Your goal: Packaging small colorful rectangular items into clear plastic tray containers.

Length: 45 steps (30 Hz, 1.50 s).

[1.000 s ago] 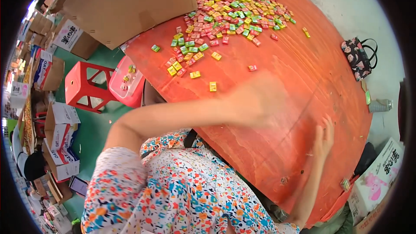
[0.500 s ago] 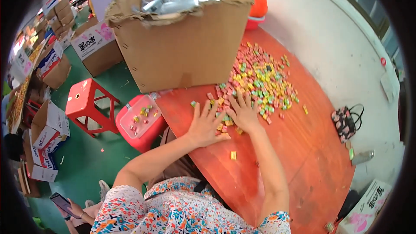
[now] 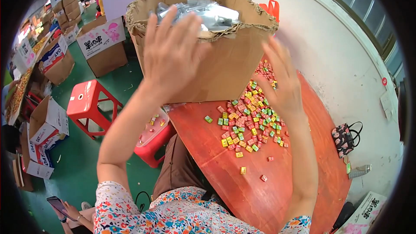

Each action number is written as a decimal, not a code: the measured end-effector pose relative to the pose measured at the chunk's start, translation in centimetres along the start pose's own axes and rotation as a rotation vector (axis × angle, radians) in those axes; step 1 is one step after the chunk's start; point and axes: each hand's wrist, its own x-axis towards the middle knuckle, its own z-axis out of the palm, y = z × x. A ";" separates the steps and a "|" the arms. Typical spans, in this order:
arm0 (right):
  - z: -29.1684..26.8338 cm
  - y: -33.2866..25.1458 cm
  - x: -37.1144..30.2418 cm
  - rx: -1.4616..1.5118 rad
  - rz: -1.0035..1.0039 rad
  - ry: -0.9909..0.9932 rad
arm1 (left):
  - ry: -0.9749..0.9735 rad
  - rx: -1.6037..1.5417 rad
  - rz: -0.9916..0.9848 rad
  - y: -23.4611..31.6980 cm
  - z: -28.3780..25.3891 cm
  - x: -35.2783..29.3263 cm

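My left hand (image 3: 171, 56) is raised in front of a large cardboard box (image 3: 212, 71), fingers spread and a little blurred, with nothing in it. My right hand (image 3: 281, 80) is lifted too, at the box's right edge, its fingers stretched apart and holding nothing. Below and between the hands, many small wrapped candies (image 3: 249, 125) in red, yellow and green lie loosely spread on the red-orange table (image 3: 286, 190). The right hand and forearm cover part of them. Clear plastic packaging (image 3: 216, 13) fills the top of the box, whose rim is torn and ragged.
Left of the table are a red stool (image 3: 86, 99) and a red stool with a candy-strewn tray (image 3: 151, 138). Cartons (image 3: 102, 45) stand on the green floor. A person's hand holds a phone (image 3: 58, 206) at lower left. A floral bag (image 3: 344, 141) is by the wall.
Both hands have risen off the candies, the left up before the box and the right up beside it. The view has shifted slightly, and the near candies lie more spread out.
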 end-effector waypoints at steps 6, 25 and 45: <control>3.3 0.2 9.1 -0.203 0.049 -0.285 | -0.498 0.066 -0.215 -0.7 -1.2 3.5; 2.6 -5.2 -0.2 -0.180 -0.022 0.214 | -0.187 -0.021 0.019 4.2 -6.5 -2.9; 1.6 -10.0 -3.5 -0.174 -0.011 0.266 | -1.205 -0.162 0.380 -3.6 7.5 11.9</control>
